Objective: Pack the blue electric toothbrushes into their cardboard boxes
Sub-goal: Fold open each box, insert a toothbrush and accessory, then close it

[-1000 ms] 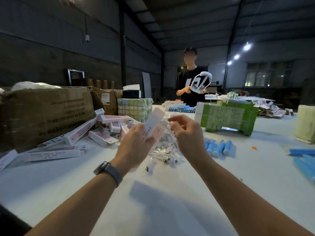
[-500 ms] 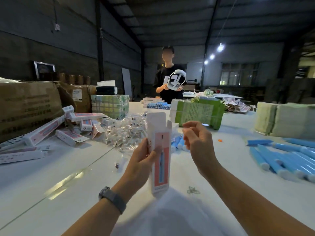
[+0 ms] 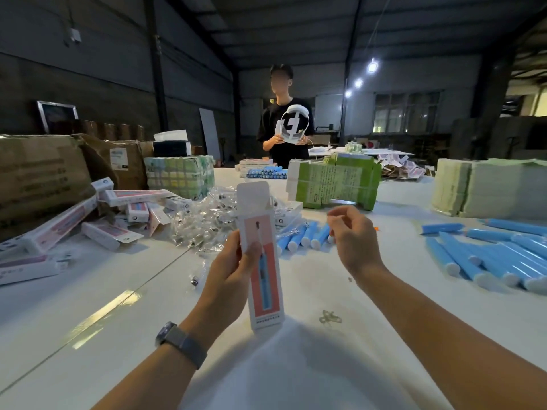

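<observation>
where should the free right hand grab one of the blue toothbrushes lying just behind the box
Pinch the blue barrel mid-length from above. The blue toothbrushes lie flat, side by side, white end caps toward the right hand; the outer right one leaves finger room.

Left hand (image 3: 228, 270) holds an upright cardboard box (image 3: 260, 255); right hand (image 3: 353, 238) hovers beside it.

The white table (image 3: 97, 291) carried blue toothbrushes (image 3: 488, 255) at 3 o'clock, boxes (image 3: 97, 229) at 9 o'clock, clear bags (image 3: 204, 226) and green bundles (image 3: 331, 184) at 12 o'clock.
</observation>
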